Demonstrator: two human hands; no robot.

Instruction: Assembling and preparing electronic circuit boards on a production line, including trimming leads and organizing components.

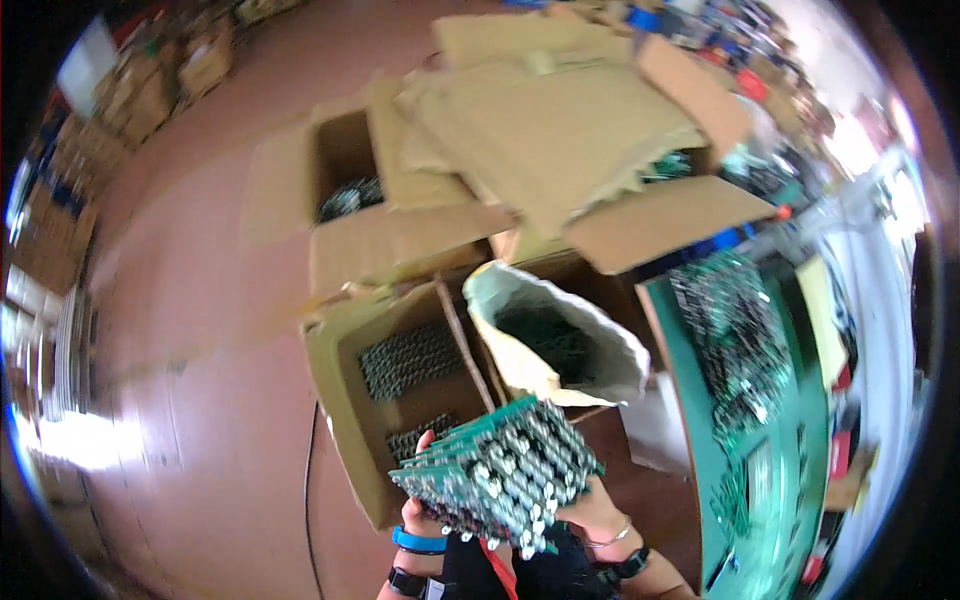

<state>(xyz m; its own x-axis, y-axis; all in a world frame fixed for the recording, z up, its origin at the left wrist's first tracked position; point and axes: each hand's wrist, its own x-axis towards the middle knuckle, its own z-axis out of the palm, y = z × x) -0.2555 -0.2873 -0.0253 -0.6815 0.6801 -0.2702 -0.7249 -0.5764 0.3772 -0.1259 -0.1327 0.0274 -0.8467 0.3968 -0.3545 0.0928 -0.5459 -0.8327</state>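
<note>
Between my two hands I hold a stack of green circuit boards (pixel 505 470) studded with silvery components, tilted in front of my body. My left hand (pixel 418 515) grips its left end, with fingertips showing at the edge. At the right end is my right hand (pixel 597 510), its fingers partly hidden behind the boards. Just beyond the stack stands an open cardboard box (pixel 337 400). Inside it lie a block of similar boards (pixel 410 360) and a second, smaller-looking group (pixel 418 436), partly covered by the held stack.
A pale sack (pixel 622 350) with dark green pieces inside stands right of the box. Beyond are open cartons with raised flaps (pixel 670 225) and flat cardboard sheets (pixel 550 125). A green-topped bench (pixel 705 480) on the right bears a heap of components (pixel 735 340). A cable (pixel 307 490) crosses the floor.
</note>
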